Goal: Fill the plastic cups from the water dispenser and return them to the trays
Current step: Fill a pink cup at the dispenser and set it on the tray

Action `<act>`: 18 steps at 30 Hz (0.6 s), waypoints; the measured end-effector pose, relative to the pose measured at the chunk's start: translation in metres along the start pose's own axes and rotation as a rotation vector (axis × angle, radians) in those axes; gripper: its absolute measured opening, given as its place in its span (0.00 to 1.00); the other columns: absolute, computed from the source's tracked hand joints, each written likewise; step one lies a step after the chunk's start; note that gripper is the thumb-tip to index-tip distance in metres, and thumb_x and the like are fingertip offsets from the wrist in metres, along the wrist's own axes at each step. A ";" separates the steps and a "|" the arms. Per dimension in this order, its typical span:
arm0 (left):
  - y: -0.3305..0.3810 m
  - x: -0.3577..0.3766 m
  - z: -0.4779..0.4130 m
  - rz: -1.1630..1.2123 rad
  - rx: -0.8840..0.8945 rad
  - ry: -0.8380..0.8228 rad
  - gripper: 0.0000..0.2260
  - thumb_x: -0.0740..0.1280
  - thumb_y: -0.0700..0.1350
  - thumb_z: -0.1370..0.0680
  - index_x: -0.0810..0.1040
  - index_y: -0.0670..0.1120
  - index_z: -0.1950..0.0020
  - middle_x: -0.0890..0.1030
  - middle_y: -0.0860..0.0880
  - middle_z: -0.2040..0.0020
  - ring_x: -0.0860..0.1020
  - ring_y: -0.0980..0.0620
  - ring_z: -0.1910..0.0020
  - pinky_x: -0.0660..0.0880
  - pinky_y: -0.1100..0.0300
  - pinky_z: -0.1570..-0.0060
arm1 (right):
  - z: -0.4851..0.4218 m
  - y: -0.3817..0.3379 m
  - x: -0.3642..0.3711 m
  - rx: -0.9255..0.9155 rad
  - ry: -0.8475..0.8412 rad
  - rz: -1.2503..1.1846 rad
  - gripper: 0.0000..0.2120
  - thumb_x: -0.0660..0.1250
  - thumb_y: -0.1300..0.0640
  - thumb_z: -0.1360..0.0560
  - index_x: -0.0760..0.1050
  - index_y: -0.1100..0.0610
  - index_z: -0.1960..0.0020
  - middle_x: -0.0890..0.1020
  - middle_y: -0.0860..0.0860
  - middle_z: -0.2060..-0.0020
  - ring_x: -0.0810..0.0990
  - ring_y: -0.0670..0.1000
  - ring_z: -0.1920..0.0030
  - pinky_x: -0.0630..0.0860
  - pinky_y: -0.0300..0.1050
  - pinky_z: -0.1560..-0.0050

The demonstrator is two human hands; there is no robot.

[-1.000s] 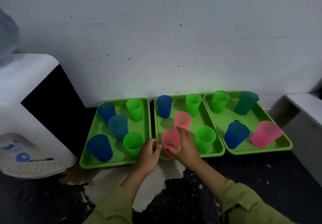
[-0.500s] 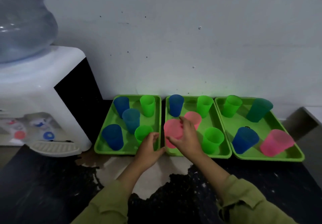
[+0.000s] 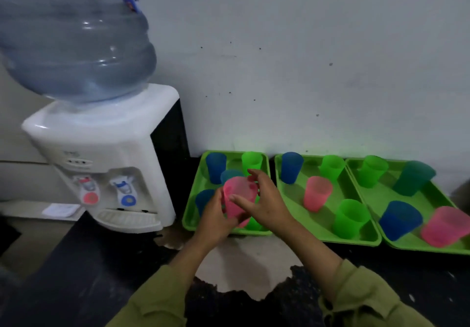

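Above the left tray (image 3: 190, 218): both hands on one pink cup (image 3: 237, 194). Left hand (image 3: 216, 221) curled round its base; right hand (image 3: 267, 202) loosely clasping its side.

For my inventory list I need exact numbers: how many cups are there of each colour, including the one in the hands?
Blue cups: 5
Bright green cups: 5
Dark green cup: 1
Pink cups: 3, one between the left hand and right hand
Total: 14 cups
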State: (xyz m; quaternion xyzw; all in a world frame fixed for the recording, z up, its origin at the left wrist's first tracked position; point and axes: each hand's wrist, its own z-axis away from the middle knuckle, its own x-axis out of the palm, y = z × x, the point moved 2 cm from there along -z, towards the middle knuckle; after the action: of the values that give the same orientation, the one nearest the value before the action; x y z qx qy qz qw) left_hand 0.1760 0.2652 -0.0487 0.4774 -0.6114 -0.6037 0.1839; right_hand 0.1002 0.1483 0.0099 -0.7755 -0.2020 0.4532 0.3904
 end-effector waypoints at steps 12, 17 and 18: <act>-0.122 -0.150 0.030 -0.009 -0.210 -0.105 0.25 0.78 0.45 0.37 0.71 0.58 0.45 0.79 0.58 0.46 0.77 0.67 0.51 0.74 0.71 0.54 | -0.049 -0.054 0.163 0.120 -0.040 -0.027 0.34 0.68 0.47 0.27 0.58 0.57 0.27 0.68 0.54 0.31 0.69 0.52 0.33 0.70 0.51 0.35; -0.153 -0.188 0.036 -0.005 -0.309 -0.139 0.27 0.77 0.50 0.35 0.70 0.55 0.40 0.79 0.54 0.44 0.78 0.58 0.47 0.77 0.60 0.49 | -0.049 -0.062 0.203 0.190 -0.071 -0.041 0.35 0.67 0.45 0.26 0.55 0.54 0.26 0.65 0.53 0.28 0.68 0.53 0.31 0.70 0.53 0.34; -0.158 -0.195 0.035 -0.006 -0.314 -0.148 0.28 0.78 0.51 0.35 0.70 0.53 0.39 0.79 0.53 0.44 0.78 0.57 0.46 0.77 0.58 0.48 | -0.049 -0.062 0.209 0.211 -0.068 -0.058 0.35 0.67 0.44 0.27 0.56 0.54 0.26 0.66 0.53 0.29 0.68 0.53 0.31 0.70 0.54 0.34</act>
State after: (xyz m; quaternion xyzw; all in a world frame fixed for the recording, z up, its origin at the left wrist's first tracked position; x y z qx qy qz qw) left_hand 0.2978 0.4717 -0.1316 0.3990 -0.5200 -0.7259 0.2087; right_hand 0.2508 0.3057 -0.0411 -0.7083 -0.1885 0.4864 0.4756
